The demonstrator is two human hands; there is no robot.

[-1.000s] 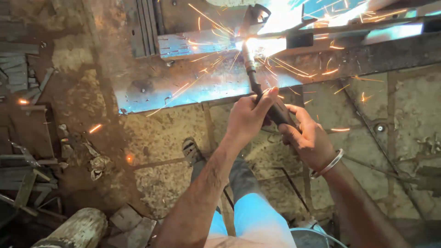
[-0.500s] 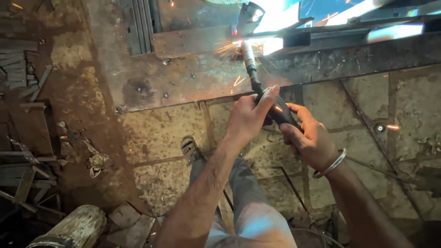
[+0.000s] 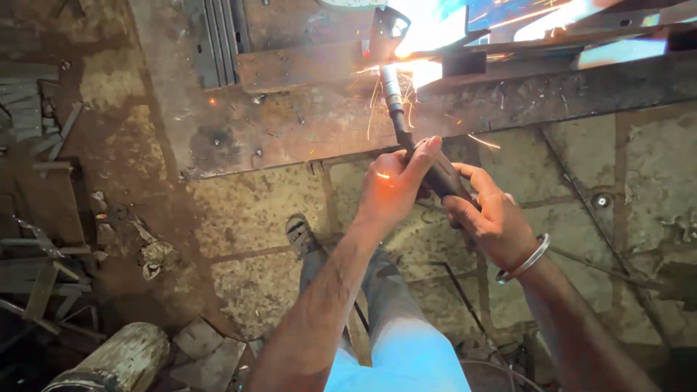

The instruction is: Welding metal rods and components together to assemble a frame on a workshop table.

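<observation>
Both my hands hold a black welding torch [image 3: 428,163]. My left hand [image 3: 392,185] wraps the torch neck from the left, thumb up along it. My right hand [image 3: 490,218], with a metal bangle on the wrist, grips the handle lower down. The torch's silver nozzle [image 3: 392,91] points up at a joint between steel pieces on a rusty metal plate [image 3: 290,123]. A bright white arc [image 3: 428,33] burns at the tip and a few sparks fly around it. A dark clamp-like block [image 3: 388,29] sits just above the nozzle.
Steel strips [image 3: 210,40] lie stacked at the top left of the plate. Scrap metal pieces [image 3: 43,268] crowd the left floor. A pale cylinder [image 3: 116,363] lies at the bottom left. My sandalled foot [image 3: 299,236] stands on the stone floor below the plate.
The long spray of sparks from a second ago has shrunk to a few short ones near the tip. My hands and torch stay in about the same place.
</observation>
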